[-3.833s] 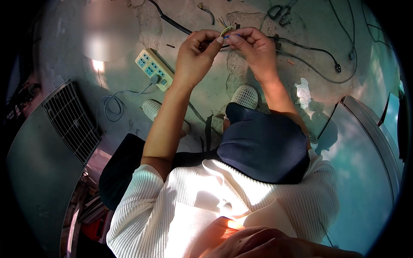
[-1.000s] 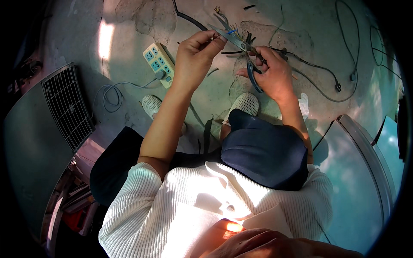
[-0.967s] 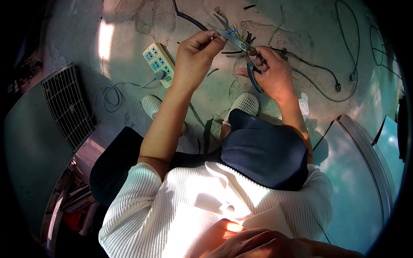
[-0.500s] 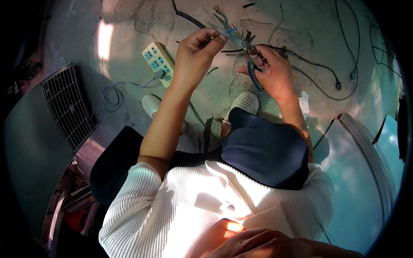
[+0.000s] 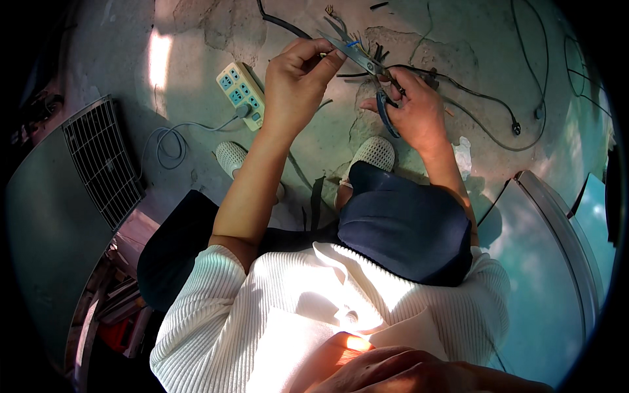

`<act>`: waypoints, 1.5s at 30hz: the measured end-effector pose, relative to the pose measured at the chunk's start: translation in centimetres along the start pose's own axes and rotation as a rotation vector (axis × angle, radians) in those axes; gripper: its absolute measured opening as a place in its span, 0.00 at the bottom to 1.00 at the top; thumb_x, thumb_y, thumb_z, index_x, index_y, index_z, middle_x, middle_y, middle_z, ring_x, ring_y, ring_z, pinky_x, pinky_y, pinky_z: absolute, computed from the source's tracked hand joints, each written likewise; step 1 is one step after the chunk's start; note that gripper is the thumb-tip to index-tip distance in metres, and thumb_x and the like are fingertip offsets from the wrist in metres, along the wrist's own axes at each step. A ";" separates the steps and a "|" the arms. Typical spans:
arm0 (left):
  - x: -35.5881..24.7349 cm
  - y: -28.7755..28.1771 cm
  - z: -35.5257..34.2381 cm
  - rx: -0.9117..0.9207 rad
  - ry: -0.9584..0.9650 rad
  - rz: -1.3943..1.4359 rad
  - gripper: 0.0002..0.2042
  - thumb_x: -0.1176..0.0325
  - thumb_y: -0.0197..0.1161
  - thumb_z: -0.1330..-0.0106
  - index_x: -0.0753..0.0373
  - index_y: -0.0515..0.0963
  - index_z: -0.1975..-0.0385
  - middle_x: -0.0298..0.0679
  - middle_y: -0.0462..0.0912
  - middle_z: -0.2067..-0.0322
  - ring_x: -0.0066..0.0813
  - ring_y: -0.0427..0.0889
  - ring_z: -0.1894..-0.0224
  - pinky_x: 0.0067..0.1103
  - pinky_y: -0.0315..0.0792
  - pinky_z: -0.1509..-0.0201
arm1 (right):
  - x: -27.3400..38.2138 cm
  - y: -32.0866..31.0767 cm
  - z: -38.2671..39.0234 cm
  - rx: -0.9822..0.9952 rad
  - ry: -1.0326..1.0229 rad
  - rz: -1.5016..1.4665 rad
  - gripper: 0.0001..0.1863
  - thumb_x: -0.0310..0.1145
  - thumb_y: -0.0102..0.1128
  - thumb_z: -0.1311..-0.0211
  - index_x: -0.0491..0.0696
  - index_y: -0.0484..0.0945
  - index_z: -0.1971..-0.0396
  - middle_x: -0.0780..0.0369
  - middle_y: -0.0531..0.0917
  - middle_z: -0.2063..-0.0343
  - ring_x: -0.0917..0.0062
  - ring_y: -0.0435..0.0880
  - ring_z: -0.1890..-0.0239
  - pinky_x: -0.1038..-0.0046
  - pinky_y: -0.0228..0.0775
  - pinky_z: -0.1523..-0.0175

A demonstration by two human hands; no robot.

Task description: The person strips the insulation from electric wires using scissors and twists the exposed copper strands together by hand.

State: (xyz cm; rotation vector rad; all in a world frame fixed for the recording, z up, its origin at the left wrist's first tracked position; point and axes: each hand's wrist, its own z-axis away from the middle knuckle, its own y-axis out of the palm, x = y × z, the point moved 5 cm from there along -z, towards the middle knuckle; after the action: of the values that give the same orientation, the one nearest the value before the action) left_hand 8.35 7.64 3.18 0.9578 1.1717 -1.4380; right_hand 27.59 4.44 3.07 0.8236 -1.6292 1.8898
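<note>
Scissors (image 5: 371, 67) now gripped in my right hand (image 5: 422, 108)
They lay on the floor (image 5: 196, 72) earlier; their blades (image 5: 351, 54) stand parted at the blue wire (image 5: 354, 44). My left hand (image 5: 296, 78) pinches the cable (image 5: 285, 25).

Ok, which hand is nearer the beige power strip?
Left. The left hand is just to the right of the power strip in the picture; the right hand, holding the scissors, is farther right.

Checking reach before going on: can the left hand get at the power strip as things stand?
Probably yes: the power strip lies left of the left hand with nothing visible between them, though that hand seems busy pinching the black cable.
</note>
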 end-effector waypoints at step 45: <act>-1.9 2.2 0.5 0.248 0.168 -0.387 0.20 0.56 0.64 0.37 0.67 0.66 0.73 0.41 0.69 0.77 0.32 0.67 0.75 0.26 0.65 0.70 | -2.0 2.7 2.3 0.177 0.226 -0.578 0.24 0.45 0.77 0.56 0.45 0.73 0.73 0.70 0.63 0.85 0.85 0.60 0.79 0.78 0.57 0.73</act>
State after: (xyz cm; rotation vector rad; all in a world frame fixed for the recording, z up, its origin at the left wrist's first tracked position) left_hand 10.81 7.49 4.69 1.0782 1.3782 -1.8742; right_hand 27.30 1.76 0.02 0.9827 -0.9618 1.6439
